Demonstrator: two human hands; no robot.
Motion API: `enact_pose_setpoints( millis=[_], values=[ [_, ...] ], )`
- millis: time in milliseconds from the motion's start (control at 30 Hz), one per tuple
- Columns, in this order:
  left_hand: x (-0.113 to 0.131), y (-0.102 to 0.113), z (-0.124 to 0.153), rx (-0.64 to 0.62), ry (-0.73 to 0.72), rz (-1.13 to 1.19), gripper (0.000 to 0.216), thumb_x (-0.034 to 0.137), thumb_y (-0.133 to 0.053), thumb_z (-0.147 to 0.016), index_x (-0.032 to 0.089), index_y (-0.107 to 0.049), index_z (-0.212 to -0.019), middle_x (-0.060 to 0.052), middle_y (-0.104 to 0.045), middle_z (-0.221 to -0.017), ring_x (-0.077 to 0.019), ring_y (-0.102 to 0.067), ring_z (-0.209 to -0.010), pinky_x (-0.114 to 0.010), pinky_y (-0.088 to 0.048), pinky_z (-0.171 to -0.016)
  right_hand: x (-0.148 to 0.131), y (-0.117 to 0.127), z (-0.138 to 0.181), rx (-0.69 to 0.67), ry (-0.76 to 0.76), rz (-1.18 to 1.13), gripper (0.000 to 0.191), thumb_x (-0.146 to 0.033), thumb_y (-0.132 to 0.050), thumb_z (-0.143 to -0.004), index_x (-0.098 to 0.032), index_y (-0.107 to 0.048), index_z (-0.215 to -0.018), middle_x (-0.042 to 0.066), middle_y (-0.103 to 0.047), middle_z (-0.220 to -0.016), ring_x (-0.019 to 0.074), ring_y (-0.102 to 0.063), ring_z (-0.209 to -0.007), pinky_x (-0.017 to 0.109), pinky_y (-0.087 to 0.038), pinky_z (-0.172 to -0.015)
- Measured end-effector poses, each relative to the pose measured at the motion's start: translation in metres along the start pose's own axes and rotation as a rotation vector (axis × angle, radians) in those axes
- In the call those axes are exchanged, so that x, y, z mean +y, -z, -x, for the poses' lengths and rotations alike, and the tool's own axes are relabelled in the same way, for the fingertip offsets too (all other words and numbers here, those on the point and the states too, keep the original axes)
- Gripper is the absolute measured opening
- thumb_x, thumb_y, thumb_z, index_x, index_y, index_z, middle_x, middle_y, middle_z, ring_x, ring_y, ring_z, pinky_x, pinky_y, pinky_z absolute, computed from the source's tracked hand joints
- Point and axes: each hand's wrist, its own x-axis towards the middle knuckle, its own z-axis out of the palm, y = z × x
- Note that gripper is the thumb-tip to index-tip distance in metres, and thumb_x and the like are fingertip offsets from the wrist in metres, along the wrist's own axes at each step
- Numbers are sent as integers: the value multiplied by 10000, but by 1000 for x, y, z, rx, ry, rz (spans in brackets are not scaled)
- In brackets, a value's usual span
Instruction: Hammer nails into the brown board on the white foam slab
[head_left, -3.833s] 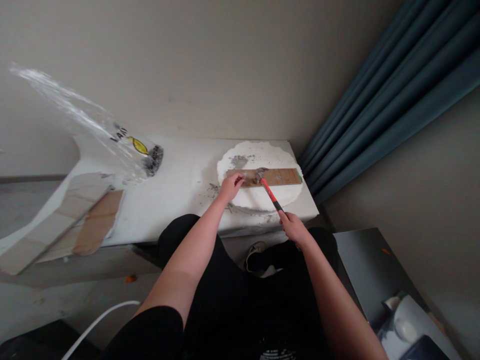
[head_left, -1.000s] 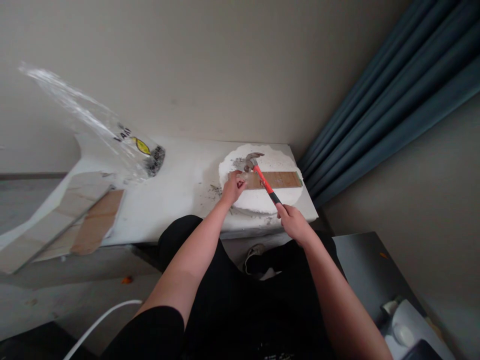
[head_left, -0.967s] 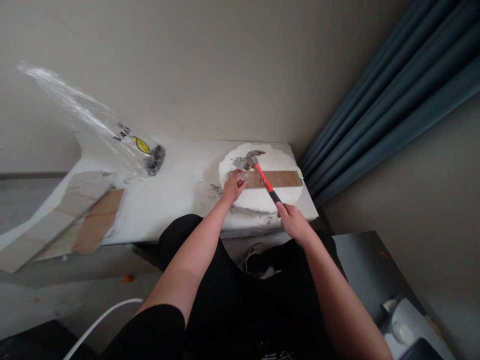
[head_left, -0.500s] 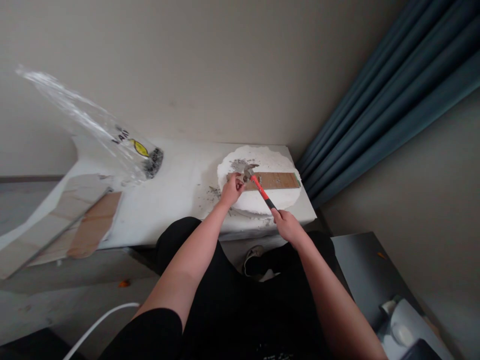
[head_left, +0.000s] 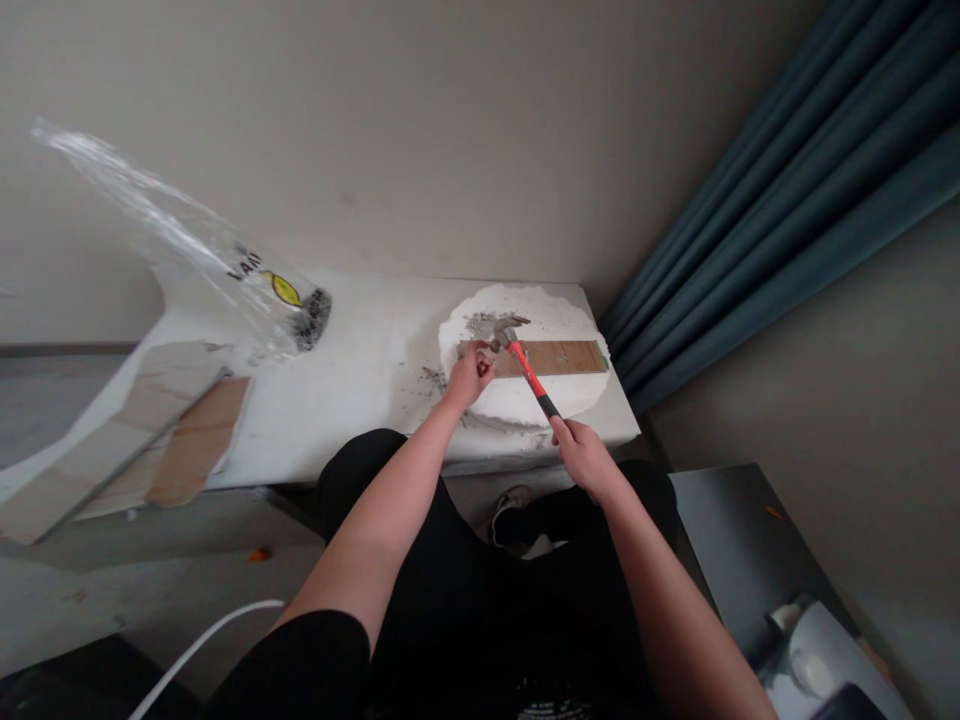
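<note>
A brown wooden strip (head_left: 559, 356) lies across a round white foam slab (head_left: 525, 395) on a low white table (head_left: 360, 390). My right hand (head_left: 583, 460) is closed round the black grip of a hammer (head_left: 525, 362) with an orange-red handle. The hammer's steel head hovers just above the strip's left end. My left hand (head_left: 469, 372) is pinched shut at that same left end, right beside the hammer head; what it pinches is too small to make out.
A clear plastic bag (head_left: 225, 270) with dark contents lies on the table's left part. Wood-patterned boards (head_left: 150, 440) lean at the table's left end. Blue curtains (head_left: 757, 200) hang to the right. A grey surface (head_left: 750, 560) with a white object sits at lower right.
The hammer head rose, dropped onto the strip's left end half a second ago, and now stands slightly lifted again. My left hand stays pinched at the same spot.
</note>
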Motion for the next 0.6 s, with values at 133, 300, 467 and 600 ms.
enact_pose_setpoints(
  millis=[133,300,467,600],
  values=[
    [0,-1,0,-9,23,-9,408,139,-632,-843,203,-480,-1216,14,-643,-795,-138,-606,-673,-268,-490,-679,-2,-2,-3,3,-4,-5,436,-522,-350,-1034,-226,-528,-769,32,-586,-673,177,-518,-605,270,-351,-584],
    [-1,2,3,102,-55,-28,526,111,-641,-781,182,-466,-1272,-155,-614,-1281,-249,-607,-1190,-396,-501,-1024,3,-9,-7,6,-25,-13,447,-522,-348,-1038,-227,-525,-754,33,-589,-668,180,-528,-616,270,-350,-594],
    [-3,6,3,174,-1,-73,530,32,-543,-791,178,-484,-1298,-157,-610,-1305,-270,-564,-1272,-444,-441,-1127,6,-4,-8,26,3,26,448,-530,-358,-1034,-222,-545,-768,48,-602,-679,195,-548,-643,279,-362,-609],
    [-3,7,2,191,12,-62,506,13,-511,-796,193,-518,-1269,-146,-640,-1262,-279,-587,-1239,-471,-450,-1122,8,-1,-7,-12,-11,68,428,-491,-373,-1034,-216,-553,-760,49,-601,-685,196,-554,-663,279,-364,-621]
  ],
)
